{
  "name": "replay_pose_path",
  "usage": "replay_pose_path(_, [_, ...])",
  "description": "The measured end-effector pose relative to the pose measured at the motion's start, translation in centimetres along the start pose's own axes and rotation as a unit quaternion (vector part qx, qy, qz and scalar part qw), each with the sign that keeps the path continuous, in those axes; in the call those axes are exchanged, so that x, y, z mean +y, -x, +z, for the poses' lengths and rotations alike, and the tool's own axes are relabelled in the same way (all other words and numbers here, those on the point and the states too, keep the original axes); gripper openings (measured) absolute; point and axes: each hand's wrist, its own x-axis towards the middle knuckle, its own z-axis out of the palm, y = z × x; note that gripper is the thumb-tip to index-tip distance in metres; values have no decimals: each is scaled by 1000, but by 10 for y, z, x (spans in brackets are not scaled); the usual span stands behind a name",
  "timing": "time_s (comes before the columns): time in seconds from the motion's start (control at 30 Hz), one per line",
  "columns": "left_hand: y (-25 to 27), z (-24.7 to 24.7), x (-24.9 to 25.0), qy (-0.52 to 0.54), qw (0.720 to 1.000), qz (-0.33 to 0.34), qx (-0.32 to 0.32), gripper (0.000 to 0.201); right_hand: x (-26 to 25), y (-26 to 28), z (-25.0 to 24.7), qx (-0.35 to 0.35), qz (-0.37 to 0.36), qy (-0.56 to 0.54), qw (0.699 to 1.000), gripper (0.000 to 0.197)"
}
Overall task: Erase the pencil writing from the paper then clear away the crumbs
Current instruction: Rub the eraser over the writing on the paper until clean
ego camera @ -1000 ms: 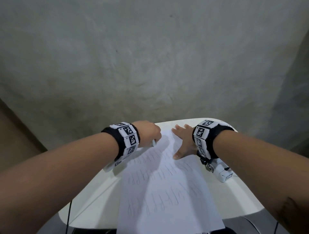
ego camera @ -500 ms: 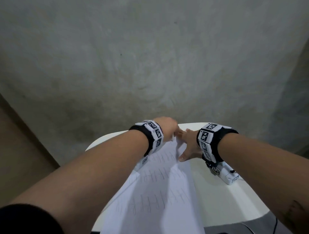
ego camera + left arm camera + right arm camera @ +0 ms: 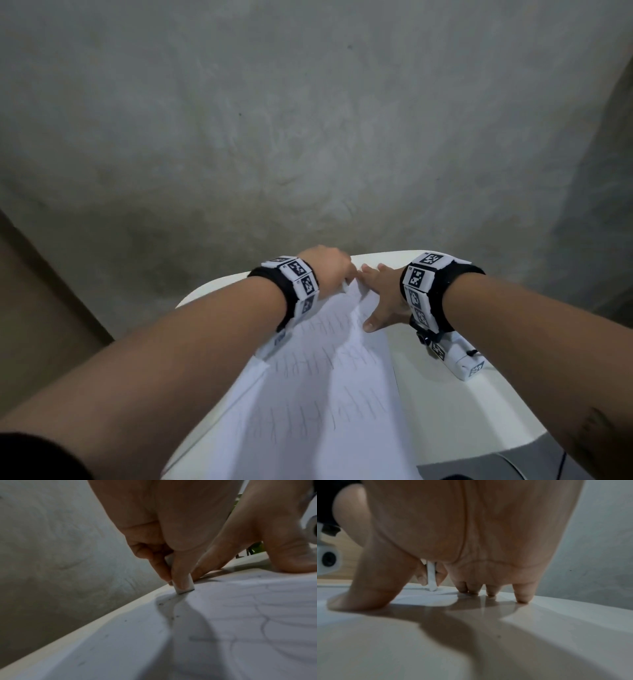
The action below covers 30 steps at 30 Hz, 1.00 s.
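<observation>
A white sheet of paper (image 3: 329,394) with rows of faint pencil strokes lies lengthwise on a small white table (image 3: 455,407), buckled near its far end. My left hand (image 3: 329,270) pinches a small white eraser (image 3: 184,588) between thumb and fingers, its tip on the paper's far end. The eraser (image 3: 431,577) also shows upright in the right wrist view. My right hand (image 3: 380,298) lies with straight spread fingers (image 3: 522,595), pressing on the paper's far right corner and the table. Dark crumbs (image 3: 169,609) dot the paper (image 3: 240,615) near the eraser.
The table's far edge (image 3: 394,255) lies just beyond both hands, with a grey rough wall (image 3: 308,137) behind. The paper hangs over the near edge. A cable (image 3: 561,462) hangs at the lower right.
My left hand with the eraser has moved right, up to my right hand at the paper's far end. The paper has shifted and buckled. My right hand stays pressed down.
</observation>
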Motion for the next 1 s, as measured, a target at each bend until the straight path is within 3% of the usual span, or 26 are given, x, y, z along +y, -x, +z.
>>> replay_pose_path(0.17, [13,4,-14,-6,999,-9,-47,20,0,0,0,-2,2,18,1000,110])
replay_pose_path(0.33, [5,-3,3,5,1000,-4,-23,21,2,-1,1,1,0,4,1000,111])
replay_pose_path(0.5, [22,4,-16,-15,998,-7,-65,22,2,-3,3,-2,6,13,1000,111])
replay_pose_path(0.7, [1,-5,13,-25,999,30,-4,21,-1,3,-1,4,17,-26,1000,109])
replay_pose_path(0.9, [19,1,-8,-50,997,8,-66,20,1,-2,2,-13,10,4,1000,112])
replay_pose_path(1.0, [5,-8,3,-34,999,12,-31,25,0,-1,3,13,3,-15,1000,110])
